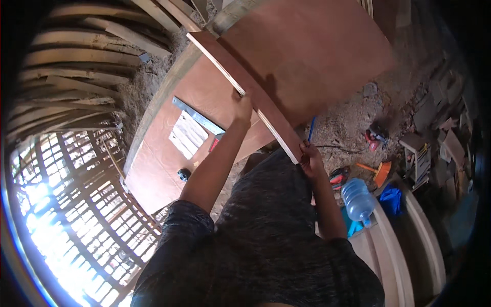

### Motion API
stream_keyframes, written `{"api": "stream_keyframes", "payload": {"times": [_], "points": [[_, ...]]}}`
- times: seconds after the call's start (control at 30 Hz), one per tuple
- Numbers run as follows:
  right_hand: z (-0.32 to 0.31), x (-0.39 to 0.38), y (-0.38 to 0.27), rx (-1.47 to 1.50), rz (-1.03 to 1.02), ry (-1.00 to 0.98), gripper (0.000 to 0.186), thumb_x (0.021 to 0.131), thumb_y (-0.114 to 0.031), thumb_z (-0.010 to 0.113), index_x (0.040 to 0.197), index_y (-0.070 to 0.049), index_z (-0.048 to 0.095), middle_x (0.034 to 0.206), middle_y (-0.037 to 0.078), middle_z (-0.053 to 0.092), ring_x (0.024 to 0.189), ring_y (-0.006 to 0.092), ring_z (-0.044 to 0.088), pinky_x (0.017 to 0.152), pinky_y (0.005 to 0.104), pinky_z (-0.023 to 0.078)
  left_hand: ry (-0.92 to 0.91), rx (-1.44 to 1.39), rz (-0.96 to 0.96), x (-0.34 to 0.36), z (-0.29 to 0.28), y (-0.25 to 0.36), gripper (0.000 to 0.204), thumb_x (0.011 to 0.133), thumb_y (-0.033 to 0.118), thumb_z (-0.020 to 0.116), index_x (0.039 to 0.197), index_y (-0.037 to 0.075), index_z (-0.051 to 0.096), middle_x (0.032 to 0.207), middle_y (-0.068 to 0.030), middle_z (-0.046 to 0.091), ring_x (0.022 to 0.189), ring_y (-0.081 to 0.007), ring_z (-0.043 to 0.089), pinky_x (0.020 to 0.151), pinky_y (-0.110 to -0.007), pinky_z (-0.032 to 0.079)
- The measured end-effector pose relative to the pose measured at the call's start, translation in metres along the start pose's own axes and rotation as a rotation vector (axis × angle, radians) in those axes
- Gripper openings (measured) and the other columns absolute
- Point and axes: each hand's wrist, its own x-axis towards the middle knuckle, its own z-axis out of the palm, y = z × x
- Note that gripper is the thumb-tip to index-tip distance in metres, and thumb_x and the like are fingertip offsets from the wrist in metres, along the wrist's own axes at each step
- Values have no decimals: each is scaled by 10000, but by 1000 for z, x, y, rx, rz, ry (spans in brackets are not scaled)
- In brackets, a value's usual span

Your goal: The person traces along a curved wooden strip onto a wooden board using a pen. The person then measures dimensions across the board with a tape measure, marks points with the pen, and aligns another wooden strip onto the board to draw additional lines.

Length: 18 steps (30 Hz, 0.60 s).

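A long plywood strip (249, 84), reddish-brown on its face and pale along its cut edge, slants across the work surface. Midway along it, my left hand (243, 106) grips the pale edge, fingers mostly hidden behind. My right hand (310, 159) is closed round the strip's near end, thumb on the face. Beneath lies a large reddish-brown plywood sheet (312, 48). Left of my left forearm, a metal square (198, 115) with a red part rests beside a marked white paper (188, 134). A small dark round object (184, 174) sits closer to me.
Curved timber pieces (76, 55) are stacked at the far left, above a slatted wall (76, 189) letting in bright light. On the right stand a clear blue water jug (357, 198), an orange brush (381, 173), a red-and-black tool (338, 177) and a blue bag (391, 199). Wood scraps (452, 148) lie beyond.
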Motion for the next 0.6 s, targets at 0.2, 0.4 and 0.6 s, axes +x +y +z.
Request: {"api": "stream_keyframes", "payload": {"times": [0.2, 0.4, 0.6], "points": [[18, 1, 5, 34, -31, 85, 128, 998, -92, 649, 1011, -140, 532, 981, 14, 673, 877, 146, 707, 717, 305, 597, 10, -4, -85, 46, -14, 1, 176, 906, 194, 688, 994, 45, 657, 892, -48, 668, 589, -92, 523, 466, -266, 366], [52, -5, 13, 170, -130, 291, 145, 992, -80, 658, 1005, -125, 521, 950, 23, 655, 892, 145, 700, 740, 303, 599, 210, 26, -39, 58, -3, -7, 263, 891, 125, 665, 1103, -6, 580, 1061, -128, 659, 928, -241, 686, 776, -352, 572], [34, 5, 24, 220, -137, 237, 188, 986, -61, 653, 1101, -63, 504, 1012, 64, 660, 902, 154, 712, 804, 317, 629, 166, 108, -71, 54, 3, 5, 207, 874, 104, 667, 1020, -34, 618, 990, -133, 674, 887, -241, 678, 778, -368, 571]]}}
